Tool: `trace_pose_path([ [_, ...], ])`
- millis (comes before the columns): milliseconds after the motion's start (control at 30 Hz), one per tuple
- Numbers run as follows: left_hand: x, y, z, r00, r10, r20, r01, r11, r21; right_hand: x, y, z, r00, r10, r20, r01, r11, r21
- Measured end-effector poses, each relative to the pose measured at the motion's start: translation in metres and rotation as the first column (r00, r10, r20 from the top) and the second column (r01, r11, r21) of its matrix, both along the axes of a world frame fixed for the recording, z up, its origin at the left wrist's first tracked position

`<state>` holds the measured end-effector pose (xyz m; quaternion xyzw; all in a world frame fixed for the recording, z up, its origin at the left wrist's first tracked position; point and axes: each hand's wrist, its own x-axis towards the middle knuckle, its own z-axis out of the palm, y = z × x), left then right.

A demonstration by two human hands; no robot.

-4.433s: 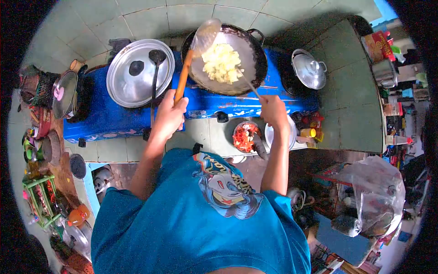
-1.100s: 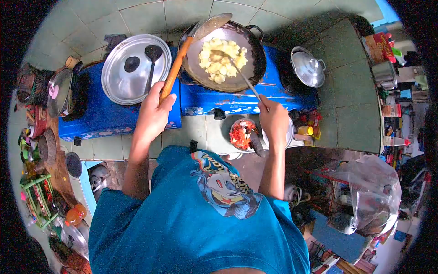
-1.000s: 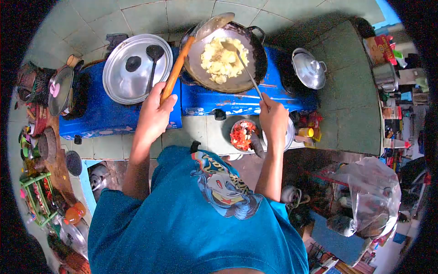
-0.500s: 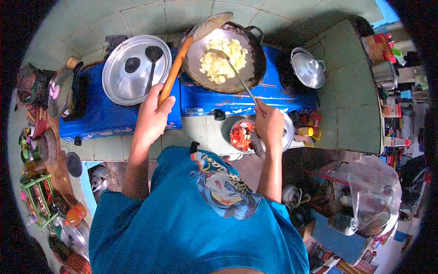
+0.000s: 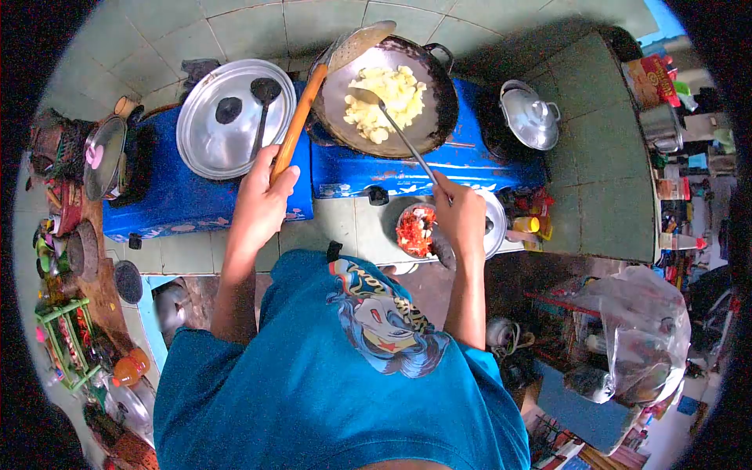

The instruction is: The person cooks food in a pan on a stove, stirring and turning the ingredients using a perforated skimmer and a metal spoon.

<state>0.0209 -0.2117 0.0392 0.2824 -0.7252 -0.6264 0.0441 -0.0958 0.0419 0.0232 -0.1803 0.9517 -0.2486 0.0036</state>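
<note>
My left hand [image 5: 262, 200] is closed round the wooden handle of a slotted spatula [image 5: 299, 125]. Its perforated metal head hangs over the left rim of a dark wok [image 5: 444, 106]. Pale yellow pieces of food [image 5: 399, 94] lie heaped in the middle of the wok. With my right hand [image 5: 462, 215] I grip a long thin metal spatula [image 5: 409, 142], and its blade rests at the left side of the pieces. Below that hand, a bowl of red chopped ingredients and some white pieces [image 5: 413, 233] stands on the counter, its right side partly covered by a dark handle-like thing.
Left of the wok, a large metal lid [image 5: 202, 133] carries a black ladle [image 5: 264, 98] on the blue stove [image 5: 329, 174]. A small lidded pot [image 5: 531, 117] stands at the right. Tiled wall [image 5: 251, 35] rises behind. A plastic bag [image 5: 646, 337] hangs at lower right.
The metal spatula's blade has shifted left across the food, and my right hand has moved slightly left. My left hand and the slotted spatula stay almost still.
</note>
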Motion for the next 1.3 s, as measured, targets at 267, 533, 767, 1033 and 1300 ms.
trace_pose_path([
  [267, 0.001, 0.001, -0.002, 1.0, 0.012, -0.017, -0.012, 1.0, -0.025, 0.003, -0.002, 0.005, 0.998, -0.042, 0.041, 0.043, 0.999, -0.022],
  [533, 0.002, 0.002, 0.001, 0.999, 0.034, 0.011, -0.034, 0.999, 0.0, 0.001, -0.005, 0.001, 0.993, -0.116, 0.012, 0.114, 0.99, 0.082],
  [767, 0.002, 0.001, -0.003, 1.0, 0.026, -0.017, -0.026, 0.999, -0.031, -0.003, -0.003, -0.01, 0.997, -0.07, -0.015, 0.07, 0.996, 0.061],
  [1033, 0.001, 0.0, -0.008, 1.0, 0.017, -0.021, -0.017, 0.999, -0.029, -0.001, 0.001, -0.009, 0.992, -0.124, 0.015, 0.123, 0.991, 0.049],
  [1300, -0.004, 0.002, -0.005, 1.0, 0.003, 0.021, -0.002, 1.0, -0.025, -0.018, 0.015, 0.011, 0.985, -0.159, -0.071, 0.164, 0.985, 0.059],
])
